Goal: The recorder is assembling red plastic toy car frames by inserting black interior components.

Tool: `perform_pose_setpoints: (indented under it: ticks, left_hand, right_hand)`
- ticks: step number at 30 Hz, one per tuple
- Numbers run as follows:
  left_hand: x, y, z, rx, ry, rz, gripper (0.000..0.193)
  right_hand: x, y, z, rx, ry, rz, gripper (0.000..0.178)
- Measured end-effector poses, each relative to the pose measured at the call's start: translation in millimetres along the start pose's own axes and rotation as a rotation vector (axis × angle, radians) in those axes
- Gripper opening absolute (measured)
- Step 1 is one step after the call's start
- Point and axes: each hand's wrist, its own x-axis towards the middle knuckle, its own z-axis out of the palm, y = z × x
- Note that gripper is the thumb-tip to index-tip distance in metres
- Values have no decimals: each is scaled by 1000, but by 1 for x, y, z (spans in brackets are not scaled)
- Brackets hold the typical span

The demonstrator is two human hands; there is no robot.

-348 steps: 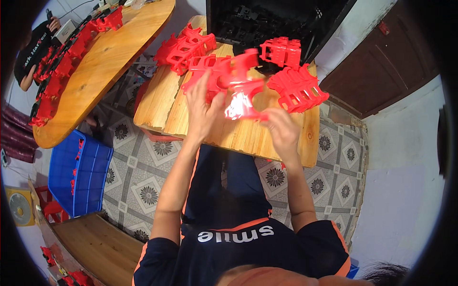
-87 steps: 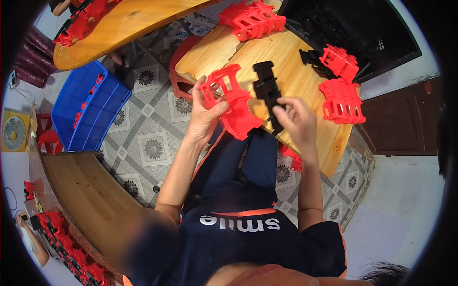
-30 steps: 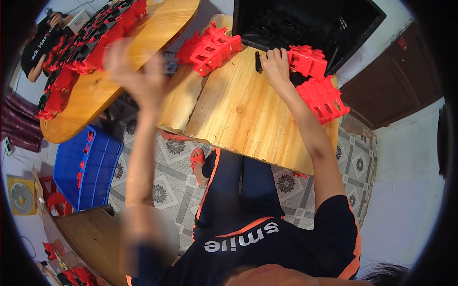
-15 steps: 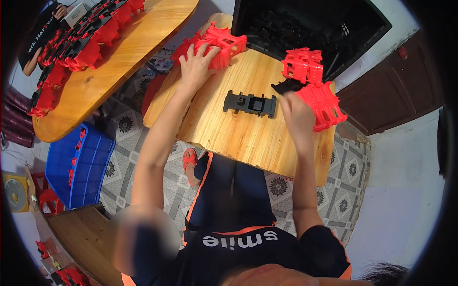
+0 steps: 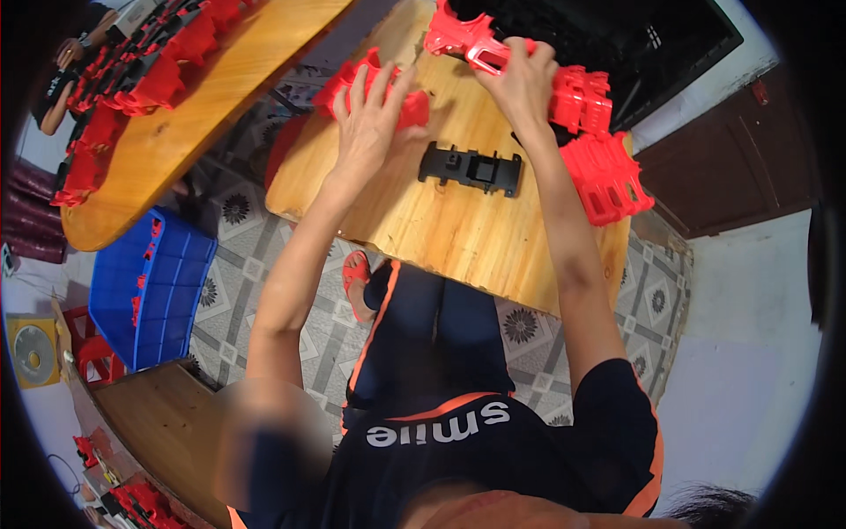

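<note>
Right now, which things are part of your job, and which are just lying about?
Part of the job, it seems: red frame held in right fingers; black bracket; red stack beside left fingers; other red stacks.

Probably just there: red stool; yellow square; blue crate, perhaps.

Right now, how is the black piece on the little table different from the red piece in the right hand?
Colour: the black piece is black, while the red piece is bright red.
Shape: the black piece looks flatter; the red piece has curvy edges.
Where: the black piece lies on the table, while the red piece is held by the right hand.
Both have uneven, notched outlines.
</note>
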Motion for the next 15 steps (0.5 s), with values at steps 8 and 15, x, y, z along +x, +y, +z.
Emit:
perform_pose_setpoints:
  ticks: [8, 15]
  left_hand:
    - [-27, 61, -80, -2082, 612, -1105, 80]
    - [-132, 51, -95, -2078, 552, -1077, 64]
  right_hand:
    - [-106, -64, -135, 462, -95, -519, 53]
    - [-117, -47, -29, -100, -284, -237, 27]
